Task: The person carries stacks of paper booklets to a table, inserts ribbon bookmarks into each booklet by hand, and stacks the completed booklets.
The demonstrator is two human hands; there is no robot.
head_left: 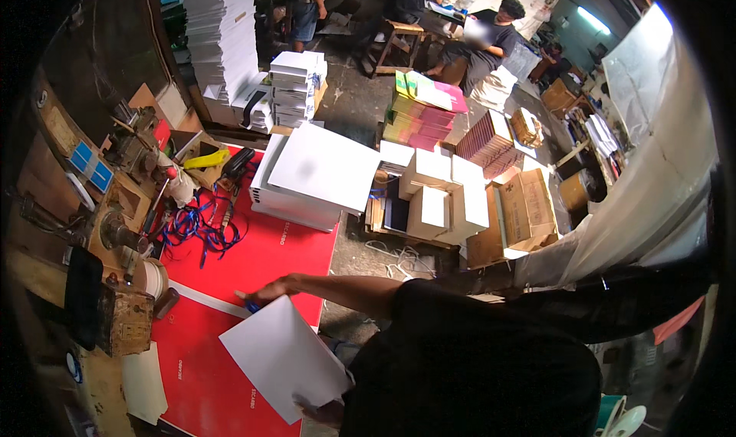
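Note:
A large white sheet [285, 356] is held tilted over a red board [268, 261] that covers the worktable. My left hand [326, 412] grips the sheet's near lower corner, close to my black shirt. My right hand [264, 290] reaches across from the right and rests at the sheet's far upper corner. A small blue thing [250, 307] shows under its fingers, and I cannot tell how it grips. A tangle of blue cords [201, 226] lies on the red board beyond my right hand.
An old metal punching machine [126, 230] and tools line the left edge. A stack of white sheets [310, 178] sits at the board's far end. Paper piles [222, 46], cardboard boxes [525, 207] and coloured stacks [422, 115] fill the floor. Other people work at the back.

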